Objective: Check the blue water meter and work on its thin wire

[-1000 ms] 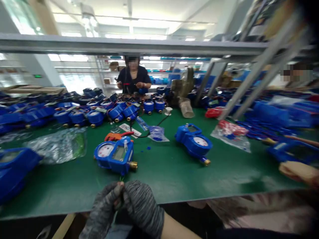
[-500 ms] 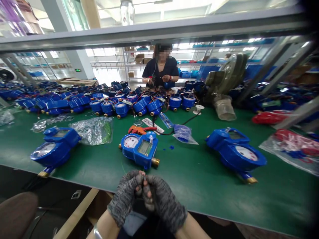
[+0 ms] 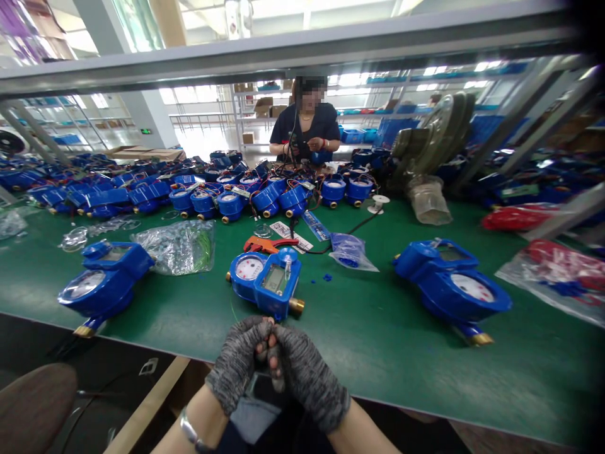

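Note:
Both my hands wear grey fingerless gloves and meet at the near edge of the green table. My left hand and my right hand pinch fingertips together on a thin green wire, which is barely visible. Just beyond them lies a blue water meter with a round dial, a small screen and a brass fitting. A second meter lies to the left, a third to the right.
Orange pliers, a clear bag of green parts and a small bag of blue bits lie behind the near meter. Several meters line the far side, where another person works. A bag of red parts lies at the right.
The view swung left and steadied, bringing the left meter into sight. My hands stayed together at the table edge and shifted slightly upward; the meters have not moved.

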Action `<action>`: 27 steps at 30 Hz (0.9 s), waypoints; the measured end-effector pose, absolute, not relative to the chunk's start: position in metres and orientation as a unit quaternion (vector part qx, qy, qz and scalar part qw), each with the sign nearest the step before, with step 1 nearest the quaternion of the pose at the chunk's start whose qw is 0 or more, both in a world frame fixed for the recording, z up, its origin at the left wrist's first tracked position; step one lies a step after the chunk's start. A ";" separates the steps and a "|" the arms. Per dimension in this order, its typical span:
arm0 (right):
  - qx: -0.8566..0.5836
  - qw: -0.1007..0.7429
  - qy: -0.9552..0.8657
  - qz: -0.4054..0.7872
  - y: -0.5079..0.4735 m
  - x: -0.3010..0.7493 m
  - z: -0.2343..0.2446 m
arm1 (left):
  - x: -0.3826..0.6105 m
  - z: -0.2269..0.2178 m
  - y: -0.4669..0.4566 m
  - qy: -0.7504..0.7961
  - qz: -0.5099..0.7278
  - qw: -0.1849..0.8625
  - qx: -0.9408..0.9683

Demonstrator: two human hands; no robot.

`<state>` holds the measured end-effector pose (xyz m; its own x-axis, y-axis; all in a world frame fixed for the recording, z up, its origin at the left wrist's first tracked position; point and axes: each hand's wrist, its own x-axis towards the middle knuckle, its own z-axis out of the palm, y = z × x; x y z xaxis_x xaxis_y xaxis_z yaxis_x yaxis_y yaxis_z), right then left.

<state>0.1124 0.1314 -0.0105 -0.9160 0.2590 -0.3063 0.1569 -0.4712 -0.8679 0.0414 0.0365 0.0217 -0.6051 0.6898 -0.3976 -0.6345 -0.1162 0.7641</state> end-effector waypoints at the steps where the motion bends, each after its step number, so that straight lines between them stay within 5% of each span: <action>1: -0.211 0.070 -0.560 0.798 0.130 0.114 -0.011 | 0.040 0.020 0.036 0.498 0.748 0.439 0.027; 3: -0.215 0.152 -0.658 0.706 0.128 0.120 -0.009 | 0.036 0.018 0.036 0.502 0.748 0.433 0.023; 5: -0.208 0.147 -0.653 0.714 0.128 0.123 -0.005 | 0.034 0.017 0.037 0.504 0.744 0.438 0.020; 14: -0.190 -0.097 -0.185 0.959 0.136 0.111 0.020 | 0.016 0.004 0.037 0.553 0.683 0.475 0.044; 16: -0.188 -0.141 -0.258 0.937 0.141 0.124 0.026 | 0.007 0.007 0.033 0.585 0.670 0.447 0.093; 18: -0.210 -0.043 -0.491 0.844 0.155 0.137 0.035 | 0.003 0.015 0.026 0.642 0.645 0.397 0.122; 21: -0.226 0.318 -0.710 0.587 0.192 0.134 0.050 | 0.010 0.033 0.018 0.711 0.613 0.330 0.099; 22: -0.206 0.374 -0.729 0.536 0.205 0.126 0.054 | 0.016 0.037 0.017 0.719 0.614 0.311 0.094; 27: -0.141 0.212 -0.828 0.499 0.230 0.086 0.063 | 0.046 0.043 0.012 0.734 0.643 0.138 0.172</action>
<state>0.0859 0.2304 0.0633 -0.8705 0.4451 0.2102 0.0221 0.4620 -0.8866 0.0458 0.0124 0.0427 -0.9028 0.4297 0.0187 0.0753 0.1150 0.9905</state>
